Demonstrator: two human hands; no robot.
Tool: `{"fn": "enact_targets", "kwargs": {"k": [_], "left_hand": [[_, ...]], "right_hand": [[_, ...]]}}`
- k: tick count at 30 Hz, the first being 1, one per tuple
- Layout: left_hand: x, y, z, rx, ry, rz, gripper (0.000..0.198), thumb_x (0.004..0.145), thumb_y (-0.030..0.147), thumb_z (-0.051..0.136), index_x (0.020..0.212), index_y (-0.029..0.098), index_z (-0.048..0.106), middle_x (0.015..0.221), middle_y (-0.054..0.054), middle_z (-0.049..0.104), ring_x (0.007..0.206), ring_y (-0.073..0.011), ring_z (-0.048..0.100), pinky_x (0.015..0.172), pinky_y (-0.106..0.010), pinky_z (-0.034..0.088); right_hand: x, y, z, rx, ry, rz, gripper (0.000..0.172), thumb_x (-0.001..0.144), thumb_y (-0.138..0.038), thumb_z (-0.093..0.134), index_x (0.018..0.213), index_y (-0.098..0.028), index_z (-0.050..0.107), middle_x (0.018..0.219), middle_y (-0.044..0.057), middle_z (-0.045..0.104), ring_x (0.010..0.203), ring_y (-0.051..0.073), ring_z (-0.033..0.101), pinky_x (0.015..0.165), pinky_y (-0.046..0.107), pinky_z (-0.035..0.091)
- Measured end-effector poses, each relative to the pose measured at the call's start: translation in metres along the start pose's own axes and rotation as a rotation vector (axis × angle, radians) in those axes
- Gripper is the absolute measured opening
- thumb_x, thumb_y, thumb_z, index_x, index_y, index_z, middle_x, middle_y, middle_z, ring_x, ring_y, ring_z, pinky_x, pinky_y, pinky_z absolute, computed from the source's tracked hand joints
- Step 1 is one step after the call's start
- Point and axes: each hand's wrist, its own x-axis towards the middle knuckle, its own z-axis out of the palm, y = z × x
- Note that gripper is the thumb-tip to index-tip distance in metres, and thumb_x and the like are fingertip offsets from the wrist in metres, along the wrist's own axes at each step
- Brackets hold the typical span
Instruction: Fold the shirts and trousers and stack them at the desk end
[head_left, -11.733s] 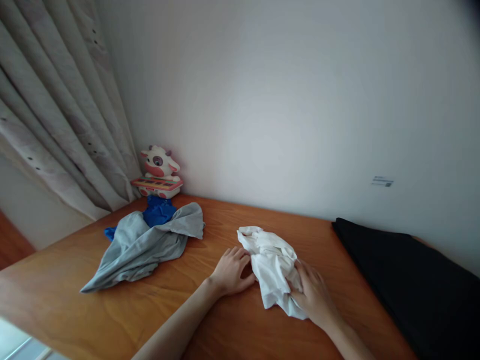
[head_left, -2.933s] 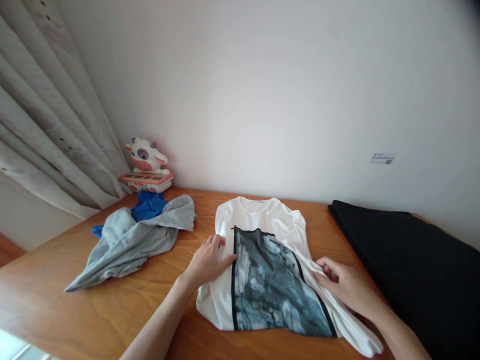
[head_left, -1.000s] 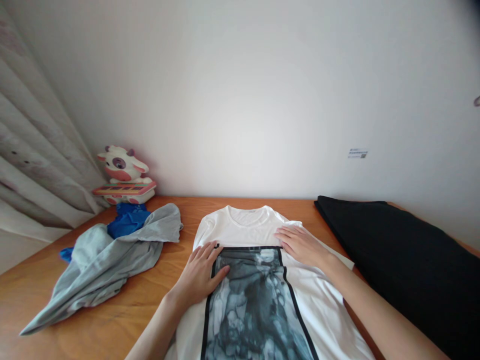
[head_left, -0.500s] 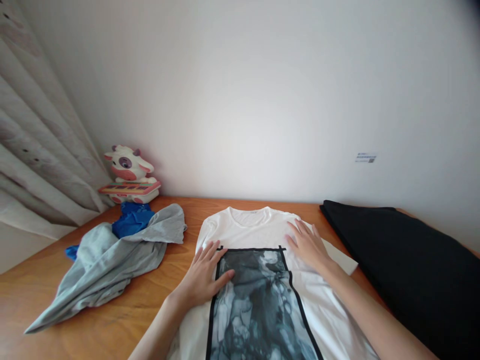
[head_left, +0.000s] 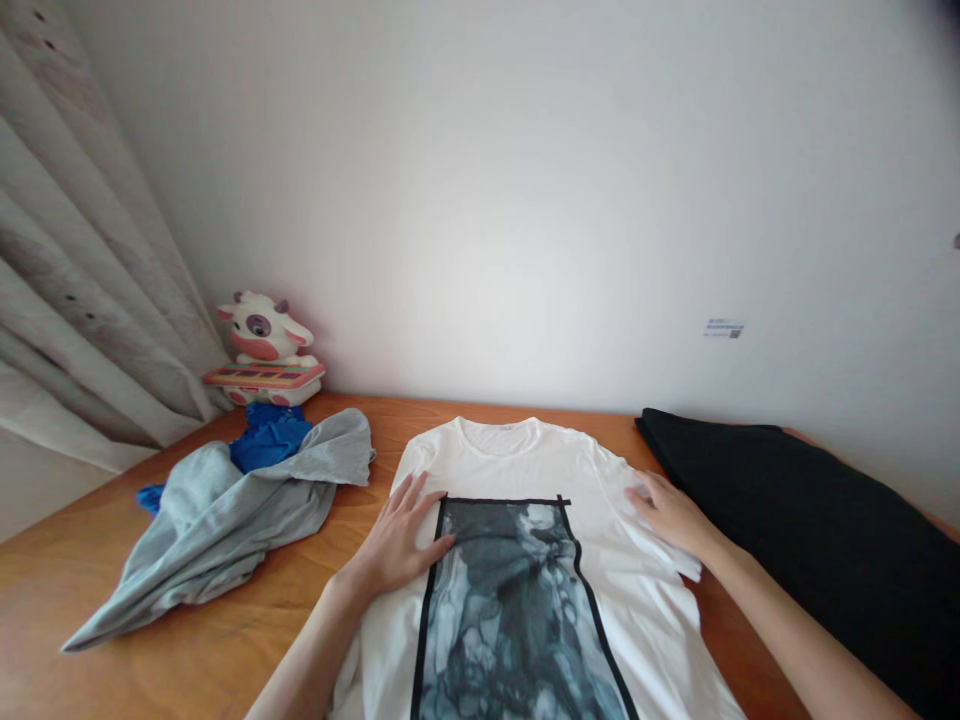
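A white T-shirt lies front up before me, its neckline pointing at the wall. Its front carries a grey marbled print framed by black strips. My left hand rests flat with spread fingers on the shirt's left part, beside the print's upper left corner. Over at the right sleeve, my right hand touches the cloth with its fingers loosely bent and apart. That sleeve slants down and right, partly under the hand.
On the wooden table, a grey garment lies crumpled at left with a blue cloth. A cow toy with a keyboard stands behind them. Black folded fabric covers the right side. A curtain hangs at left against the wall.
My right hand has moved right, from the shirt's shoulder to its sleeve. The sleeve now points further down. My left hand has shifted slightly left.
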Motion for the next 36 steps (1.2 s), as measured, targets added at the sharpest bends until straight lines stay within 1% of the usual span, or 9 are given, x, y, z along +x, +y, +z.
{"fn": "enact_targets", "kwargs": {"k": [5, 8, 12, 16, 21, 26, 30, 33, 36], "left_hand": [[0.000, 0.010, -0.006, -0.029, -0.068, 0.022, 0.065, 0.086, 0.063, 0.067, 0.142, 0.032, 0.058, 0.159, -0.008, 0.046, 0.152, -0.0422, 0.029, 0.121, -0.064, 0.028], [0.004, 0.012, -0.009, -0.098, 0.044, -0.003, 0.048, 0.095, 0.056, 0.058, 0.135, 0.029, 0.063, 0.150, -0.008, 0.056, 0.143, -0.0332, 0.047, 0.119, -0.052, 0.037], [0.009, 0.002, -0.013, 0.054, 0.249, -0.368, 0.034, 0.103, 0.031, 0.042, 0.120, 0.017, 0.067, 0.126, -0.015, 0.066, 0.120, -0.0299, 0.060, 0.105, -0.045, 0.047], [0.006, -0.007, -0.019, 0.218, 0.150, -0.593, 0.030, 0.097, 0.042, 0.055, 0.104, 0.018, 0.070, 0.115, -0.015, 0.066, 0.109, -0.0351, 0.060, 0.092, -0.046, 0.048], [0.007, -0.008, -0.018, 0.009, 0.106, -0.485, 0.020, 0.096, 0.035, 0.054, 0.085, 0.021, 0.063, 0.094, -0.008, 0.067, 0.091, -0.0245, 0.064, 0.083, -0.033, 0.045], [0.016, -0.007, -0.009, -0.637, 0.360, -0.523, 0.031, 0.094, 0.055, 0.051, 0.089, 0.024, 0.054, 0.075, 0.001, 0.064, 0.068, -0.0181, 0.059, 0.063, -0.026, 0.040], [0.022, -0.002, -0.015, -1.014, 0.568, -0.564, 0.053, 0.084, 0.076, 0.055, 0.086, 0.023, 0.050, 0.063, 0.007, 0.048, 0.055, -0.0128, 0.045, 0.055, -0.023, 0.036], [0.020, 0.014, -0.025, -1.045, 0.585, -0.394, 0.047, 0.089, 0.070, 0.056, 0.087, 0.023, 0.051, 0.070, 0.004, 0.054, 0.062, -0.0129, 0.050, 0.060, -0.024, 0.042], [0.012, 0.044, -0.033, -0.759, 0.367, -0.043, 0.030, 0.095, 0.052, 0.059, 0.090, 0.022, 0.059, 0.088, -0.003, 0.065, 0.087, -0.0186, 0.061, 0.083, -0.030, 0.049]], "right_hand": [[0.009, -0.045, 0.008, -0.022, 0.032, -0.134, 0.046, 0.096, -0.036, 0.040, 0.132, -0.019, 0.063, 0.150, 0.017, 0.055, 0.145, 0.034, 0.044, 0.118, 0.064, 0.027], [0.014, -0.083, 0.019, 0.000, 0.033, -0.201, 0.049, 0.101, -0.042, 0.035, 0.140, -0.022, 0.057, 0.153, 0.015, 0.052, 0.146, 0.030, 0.042, 0.118, 0.060, 0.029], [0.011, -0.114, 0.034, 0.024, 0.058, -0.186, 0.050, 0.103, -0.045, 0.033, 0.143, -0.024, 0.054, 0.154, 0.014, 0.052, 0.144, 0.029, 0.045, 0.115, 0.059, 0.034], [0.005, -0.122, 0.032, -0.053, 0.035, -0.172, 0.047, 0.102, -0.040, 0.037, 0.140, -0.020, 0.057, 0.154, 0.017, 0.052, 0.143, 0.032, 0.045, 0.115, 0.064, 0.030], [-0.003, -0.162, 0.005, 0.001, 0.051, -0.222, 0.044, 0.097, -0.033, 0.048, 0.136, -0.016, 0.059, 0.148, 0.022, 0.055, 0.139, 0.038, 0.048, 0.113, 0.072, 0.027], [-0.030, -0.232, -0.010, 0.496, 0.115, -0.388, 0.033, 0.096, -0.038, 0.052, 0.121, -0.020, 0.065, 0.124, 0.014, 0.070, 0.119, 0.028, 0.065, 0.105, 0.048, 0.049], [-0.055, -0.259, 0.003, 0.724, 0.138, -0.385, 0.026, 0.096, -0.038, 0.052, 0.112, -0.022, 0.066, 0.112, 0.012, 0.073, 0.107, 0.026, 0.068, 0.097, 0.044, 0.054], [-0.063, -0.259, 0.013, 0.818, 0.117, -0.324, 0.027, 0.095, -0.042, 0.056, 0.107, -0.022, 0.068, 0.108, 0.011, 0.074, 0.104, 0.028, 0.069, 0.096, 0.046, 0.053], [-0.064, -0.255, 0.013, 1.021, 0.059, -0.200, 0.037, 0.098, -0.053, 0.049, 0.112, -0.023, 0.067, 0.110, 0.009, 0.075, 0.104, 0.026, 0.069, 0.095, 0.041, 0.053]]}}
